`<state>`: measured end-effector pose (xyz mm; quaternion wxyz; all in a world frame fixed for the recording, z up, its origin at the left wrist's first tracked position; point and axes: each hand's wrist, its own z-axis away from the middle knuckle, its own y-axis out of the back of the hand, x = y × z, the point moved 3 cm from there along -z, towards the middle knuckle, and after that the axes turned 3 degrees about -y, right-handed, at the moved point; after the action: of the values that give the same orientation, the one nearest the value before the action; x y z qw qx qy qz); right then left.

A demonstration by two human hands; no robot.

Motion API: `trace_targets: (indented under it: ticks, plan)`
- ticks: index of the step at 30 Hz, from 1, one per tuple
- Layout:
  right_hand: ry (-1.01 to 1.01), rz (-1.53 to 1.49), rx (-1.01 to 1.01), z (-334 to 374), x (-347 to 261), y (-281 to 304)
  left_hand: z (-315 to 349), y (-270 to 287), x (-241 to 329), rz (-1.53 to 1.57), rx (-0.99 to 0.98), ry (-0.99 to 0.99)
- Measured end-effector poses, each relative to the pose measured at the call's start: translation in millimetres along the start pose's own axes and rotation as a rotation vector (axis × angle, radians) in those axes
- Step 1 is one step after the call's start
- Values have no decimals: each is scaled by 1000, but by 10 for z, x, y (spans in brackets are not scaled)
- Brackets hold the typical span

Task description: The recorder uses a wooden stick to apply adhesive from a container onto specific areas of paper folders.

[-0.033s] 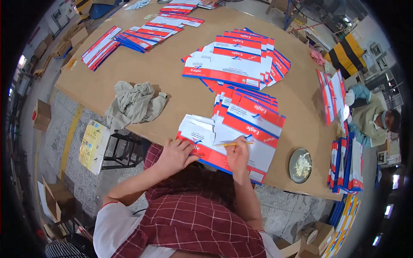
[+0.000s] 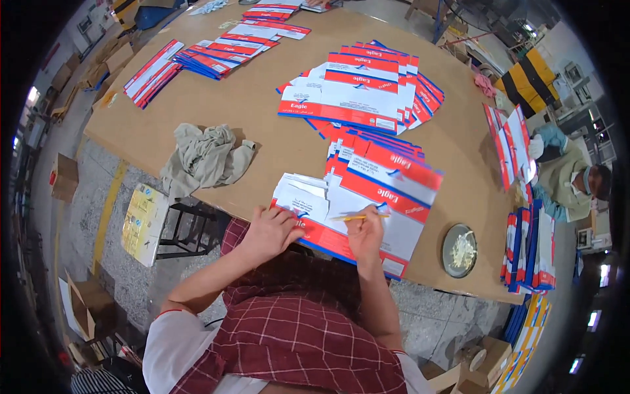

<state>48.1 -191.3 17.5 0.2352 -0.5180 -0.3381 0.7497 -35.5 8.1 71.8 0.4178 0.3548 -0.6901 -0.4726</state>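
Observation:
In front of me at the table edge lies a stack of red, white and blue printed cardboard sheets, fanned toward the far side. My left hand rests on its left near corner, fingers slightly bent and thumb apart, pressing the card. My right hand is over the middle of the stack, closed in a pinch around a thin yellow stick, which looks like a pencil. The stick points left, close over a white panel. Its tip is too small to tell whether it touches. A white folded flap lies by the left hand.
A grey round dish with pale strands stands to the right. A crumpled grey cloth lies left. More printed sheets fan out farther back. A co-worker holds sheets at the right, beside a stack of upright cards.
My right hand has shifted slightly to the right with the yellow stick. The top sheet's right far corner has moved a little outward to the right. My left hand stays nearly in place.

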Motion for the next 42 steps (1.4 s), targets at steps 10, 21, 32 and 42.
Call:
trace_targets:
  ticks: [10,21,32,42]
  plan:
    - [-134,-110,-124,-359,-90,-23,-546,-455,-205,18,161,150]
    - [-134,-182,-89,-388,-130,-22,-411,-465,-285,208,415,209]
    - [144,428,111,121,-88,-56,-352,-470,-245,183,565,110]
    - [227,670,57,236,-50,-258,-331,-499,-257,167,593,84]
